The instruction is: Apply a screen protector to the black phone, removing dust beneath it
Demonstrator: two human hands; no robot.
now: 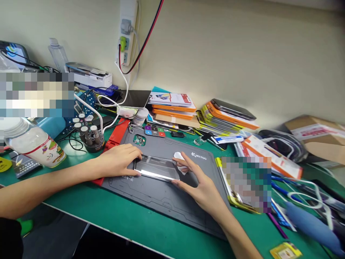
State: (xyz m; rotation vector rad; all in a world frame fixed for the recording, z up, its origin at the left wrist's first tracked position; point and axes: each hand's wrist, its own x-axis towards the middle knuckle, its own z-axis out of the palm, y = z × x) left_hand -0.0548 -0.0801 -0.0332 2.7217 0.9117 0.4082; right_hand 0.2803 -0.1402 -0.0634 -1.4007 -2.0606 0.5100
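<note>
A glossy phone (156,168) lies flat on a grey work mat (161,196). My left hand (118,160) rests on the phone's left end, fingers curled over its edge, holding it down. My right hand (201,183) is at the phone's right end; its thumb touches the near corner, and its fingers press a small white cloth (180,159) against the far right corner of the screen.
Stacks of orange and white boxes (172,104) line the wall behind the mat. A holder of tool bits (88,136) and a plastic bottle (35,142) stand to the left. Cables, packets and a cardboard box (318,135) crowd the right. The green table edge (107,230) runs near me.
</note>
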